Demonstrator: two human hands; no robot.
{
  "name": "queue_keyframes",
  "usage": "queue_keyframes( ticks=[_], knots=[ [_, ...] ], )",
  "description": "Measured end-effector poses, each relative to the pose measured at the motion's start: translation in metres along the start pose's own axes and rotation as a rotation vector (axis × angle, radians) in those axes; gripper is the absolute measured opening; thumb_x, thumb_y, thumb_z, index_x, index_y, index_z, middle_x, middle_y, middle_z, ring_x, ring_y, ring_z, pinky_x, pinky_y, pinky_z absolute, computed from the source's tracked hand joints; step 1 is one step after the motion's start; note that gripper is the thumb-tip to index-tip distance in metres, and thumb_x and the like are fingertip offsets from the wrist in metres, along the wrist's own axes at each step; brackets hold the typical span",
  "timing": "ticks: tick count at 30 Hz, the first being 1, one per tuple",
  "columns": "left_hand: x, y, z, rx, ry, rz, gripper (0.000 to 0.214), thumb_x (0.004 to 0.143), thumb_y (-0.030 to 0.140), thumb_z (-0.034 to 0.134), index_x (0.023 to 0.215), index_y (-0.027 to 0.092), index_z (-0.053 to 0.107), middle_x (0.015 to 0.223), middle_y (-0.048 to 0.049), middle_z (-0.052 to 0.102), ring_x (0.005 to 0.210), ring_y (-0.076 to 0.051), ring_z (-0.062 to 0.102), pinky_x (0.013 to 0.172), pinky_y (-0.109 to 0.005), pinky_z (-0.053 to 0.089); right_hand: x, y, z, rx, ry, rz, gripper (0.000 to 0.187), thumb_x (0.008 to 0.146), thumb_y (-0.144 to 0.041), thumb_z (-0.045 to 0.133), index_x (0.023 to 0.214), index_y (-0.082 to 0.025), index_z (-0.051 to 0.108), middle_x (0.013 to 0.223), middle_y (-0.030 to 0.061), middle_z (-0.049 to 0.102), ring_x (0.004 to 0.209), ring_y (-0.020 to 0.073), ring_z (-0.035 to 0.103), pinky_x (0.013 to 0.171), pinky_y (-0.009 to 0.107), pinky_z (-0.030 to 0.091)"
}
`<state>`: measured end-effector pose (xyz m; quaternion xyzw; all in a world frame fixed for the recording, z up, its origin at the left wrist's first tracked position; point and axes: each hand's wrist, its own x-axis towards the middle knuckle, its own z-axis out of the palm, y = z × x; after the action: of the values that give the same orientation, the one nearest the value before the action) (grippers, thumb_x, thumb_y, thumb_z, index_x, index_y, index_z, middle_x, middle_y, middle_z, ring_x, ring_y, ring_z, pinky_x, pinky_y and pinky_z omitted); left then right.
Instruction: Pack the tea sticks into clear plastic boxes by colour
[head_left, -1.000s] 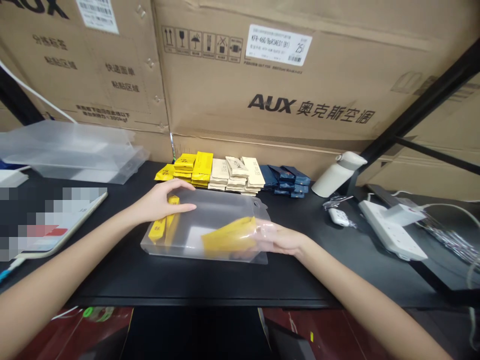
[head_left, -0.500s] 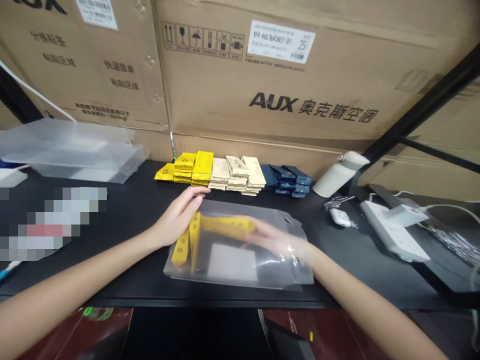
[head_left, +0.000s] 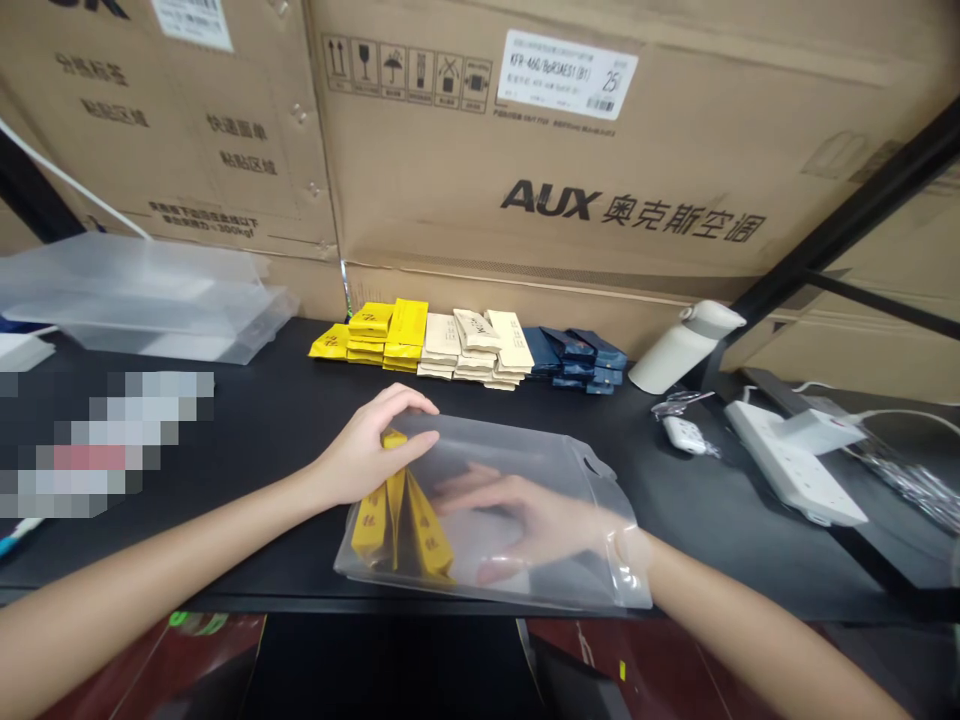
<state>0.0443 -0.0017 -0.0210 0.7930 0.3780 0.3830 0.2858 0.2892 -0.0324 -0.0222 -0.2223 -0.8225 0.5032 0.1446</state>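
Near the front edge of a black desk, a person's two bare hands work at a clear bag lying flat, its handle end to the right. The left hand grips the bag's far left corner, thumb on top and fingers over the far side. The right hand, visible through the film, reaches inside with its fingers extended and loose, clasping nothing. Three yellow packets stand at the bag's left end, the rightmost leaning, just beside the right fingertips; whether they touch is unclear. Along the desk's back edge, against cardboard boxes, sit stacked yellow packs, cream packs and blue packs. Toward the back right corner are a pale bottle and a white power strip.
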Motion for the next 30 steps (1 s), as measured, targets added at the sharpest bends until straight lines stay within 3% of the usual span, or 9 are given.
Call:
queue_keyframes(
  ticks=[4,9,11,15,19,21,24,26,30],
  knots=[
    [0.0,0.0,0.001,0.004,-0.003,-0.001,0.021,0.088,0.035,0.062,0.103,0.022,0.061,0.111,-0.0073,0.061,0.109,-0.023,0.057,0.099,-0.041,0.044,0.002,0.002,0.001,0.025,0.03,-0.039,0.038,0.073,-0.036,0.08,0.11,-0.027,0.073,0.117,0.0037,0.069,0.115,0.0217,0.06,0.117,0.049,0.026],
    [0.0,-0.002,0.001,0.004,-0.009,0.01,0.021,0.088,0.037,0.062,0.103,0.021,0.061,0.112,-0.0076,0.062,0.109,-0.024,0.057,0.1,-0.041,0.043,0.0,-0.004,0.0,0.046,-0.061,0.058,0.051,0.081,-0.037,0.074,0.13,-0.034,0.062,0.134,0.001,0.062,0.14,0.0243,0.041,0.122,0.051,-0.002],
    [0.0,-0.002,0.002,-0.003,-0.014,0.007,0.024,0.086,0.036,0.065,0.103,0.021,0.061,0.111,-0.0073,0.062,0.108,-0.023,0.057,0.099,-0.041,0.043,-0.001,-0.008,0.001,0.056,-0.081,0.083,0.051,0.084,-0.037,0.071,0.134,-0.036,0.058,0.142,-0.0008,0.056,0.146,0.0237,0.031,0.122,0.05,-0.004],
    [0.0,-0.003,0.001,0.003,-0.023,0.005,0.03,0.079,0.036,0.073,0.103,0.021,0.062,0.108,-0.0058,0.063,0.105,-0.022,0.057,0.096,-0.039,0.044,-0.001,-0.015,0.002,0.046,-0.096,0.092,0.05,0.089,-0.038,0.065,0.138,-0.036,0.054,0.147,-0.0018,0.05,0.146,0.0232,0.032,0.124,0.049,0.001],
    [0.006,-0.01,-0.007,0.038,-0.077,-0.016,0.037,0.077,0.042,0.074,0.106,0.021,0.064,0.11,-0.0057,0.064,0.107,-0.023,0.058,0.098,-0.041,0.043,-0.001,-0.016,0.002,0.046,-0.047,0.048,0.059,0.079,-0.035,0.076,0.134,-0.031,0.058,0.139,0.002,0.059,0.136,0.024,0.047,0.122,0.047,0.018],
    [0.01,-0.018,-0.016,0.062,-0.077,-0.054,0.043,0.075,0.047,0.075,0.107,0.021,0.064,0.112,-0.0061,0.066,0.108,-0.024,0.058,0.099,-0.043,0.043,-0.001,-0.011,-0.001,0.086,0.01,0.038,0.057,0.075,-0.031,0.079,0.129,-0.026,0.063,0.134,0.0059,0.063,0.128,0.0243,0.056,0.116,0.044,0.033],
    [0.015,-0.033,-0.035,0.096,-0.033,-0.12,0.048,0.072,0.051,0.075,0.107,0.02,0.064,0.114,-0.0072,0.067,0.107,-0.025,0.06,0.1,-0.044,0.044,-0.002,0.003,-0.008,0.162,0.215,0.078,0.031,0.081,-0.028,0.071,0.11,-0.019,0.072,0.117,0.009,0.072,0.109,0.0219,0.068,0.098,0.038,0.051],
    [0.017,-0.041,-0.047,0.119,-0.011,-0.151,0.049,0.07,0.052,0.075,0.106,0.019,0.065,0.112,-0.0078,0.068,0.104,-0.024,0.062,0.098,-0.044,0.047,-0.002,0.014,-0.015,0.198,0.402,0.096,0.014,0.083,-0.026,0.066,0.09,-0.018,0.074,0.093,0.0067,0.077,0.089,0.0188,0.072,0.085,0.035,0.056],
    [0.021,-0.051,-0.068,0.128,0.014,-0.165,0.051,0.066,0.053,0.077,0.101,0.018,0.066,0.103,-0.008,0.069,0.096,-0.024,0.064,0.092,-0.042,0.051,-0.003,0.029,-0.027,0.287,0.746,0.108,0.013,0.075,-0.018,0.06,0.065,-0.017,0.068,0.063,0.001,0.071,0.059,0.0129,0.064,0.064,0.027,0.053]
  ],
)
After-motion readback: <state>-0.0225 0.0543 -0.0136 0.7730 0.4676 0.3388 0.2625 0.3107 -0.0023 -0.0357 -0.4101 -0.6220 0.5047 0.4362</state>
